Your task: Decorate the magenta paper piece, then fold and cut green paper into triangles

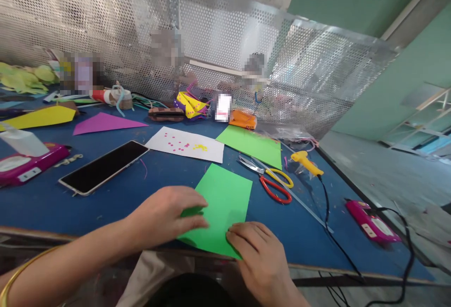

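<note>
At the near edge of the blue table (105,203), the left hand (169,215) is lying flat and open, pressing its fingers onto the near left part of a green paper sheet (225,199). The right hand (259,250) is resting loosely curled on the sheet's near right corner, fingertips pressing it down at the table's edge. The sheet is lying flat, its far end pointing toward the middle of the table.

Just beyond it to the right, scissors (271,180) with red and yellow handles are lying near a yellow glue gun (306,161), whose black cord is trailing to the right edge. A pink device (371,222) is sitting near the right corner. Left of the sheet a dark phone (102,166) is lying face up, and another pink device (28,161) is sitting at the left edge.

Farther back, a white sheet (186,145) with pink dots, a second green sheet (252,145), a purple paper triangle (104,123) and a yellow paper triangle (40,117) are lying flat. A perforated metal screen (211,34) is standing along the far edge, with green walls (405,77) behind it.
</note>
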`<move>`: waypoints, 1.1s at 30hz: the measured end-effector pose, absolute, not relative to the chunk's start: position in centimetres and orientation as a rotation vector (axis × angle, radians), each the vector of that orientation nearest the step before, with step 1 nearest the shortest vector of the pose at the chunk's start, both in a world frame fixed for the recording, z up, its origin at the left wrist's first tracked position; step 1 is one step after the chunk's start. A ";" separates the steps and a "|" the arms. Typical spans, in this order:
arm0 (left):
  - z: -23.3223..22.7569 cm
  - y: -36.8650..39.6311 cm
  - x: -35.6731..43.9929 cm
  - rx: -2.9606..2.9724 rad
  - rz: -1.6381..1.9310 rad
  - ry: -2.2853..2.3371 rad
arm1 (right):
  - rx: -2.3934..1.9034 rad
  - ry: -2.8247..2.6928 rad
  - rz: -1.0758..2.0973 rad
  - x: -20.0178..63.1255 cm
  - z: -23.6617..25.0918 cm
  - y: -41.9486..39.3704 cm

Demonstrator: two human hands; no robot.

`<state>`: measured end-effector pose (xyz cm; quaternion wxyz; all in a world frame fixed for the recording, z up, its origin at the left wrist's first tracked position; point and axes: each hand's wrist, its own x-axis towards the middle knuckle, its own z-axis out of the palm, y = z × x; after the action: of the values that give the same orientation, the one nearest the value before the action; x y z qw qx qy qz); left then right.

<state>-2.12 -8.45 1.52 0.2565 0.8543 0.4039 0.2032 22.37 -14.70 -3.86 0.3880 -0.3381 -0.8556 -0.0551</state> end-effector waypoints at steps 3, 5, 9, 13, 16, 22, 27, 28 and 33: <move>-0.4 -10.9 -3.5 2.450 0.709 1.060 | -0.920 -2.098 -0.026 22.4 -3.7 -14.8; -1.9 -12.2 -4.2 2.476 0.852 1.097 | -0.949 -2.065 0.024 22.4 -3.7 -14.8; -4.4 -13.6 -4.7 2.528 1.075 1.199 | -0.937 -2.088 0.045 22.2 -3.8 -15.0; -5.3 -13.5 -5.1 2.677 1.185 1.128 | -0.933 -2.113 -0.022 22.2 -4.2 -14.9; -5.4 -13.0 -5.7 2.874 1.243 1.019 | -0.987 -2.159 -0.094 22.6 -4.3 -14.9; -4.4 -13.7 -5.8 3.219 1.025 1.002 | -0.986 -2.166 -0.274 22.7 -3.3 -15.5; -3.4 -14.5 -4.5 3.291 0.991 1.005 | -0.929 -2.117 -0.460 21.5 -2.3 -16.1; -3.3 -14.5 -4.2 3.269 1.024 0.975 | -0.939 -2.125 -0.470 21.5 -2.1 -16.1; -2.2 -12.9 -3.4 3.167 1.092 0.722 | -0.881 -2.077 -0.427 23.8 -1.5 -15.9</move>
<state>-3.35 -12.94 -2.15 -0.1424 0.9148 0.2086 0.3153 23.77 -15.94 -1.50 0.4102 -0.3500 -0.8249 -0.1696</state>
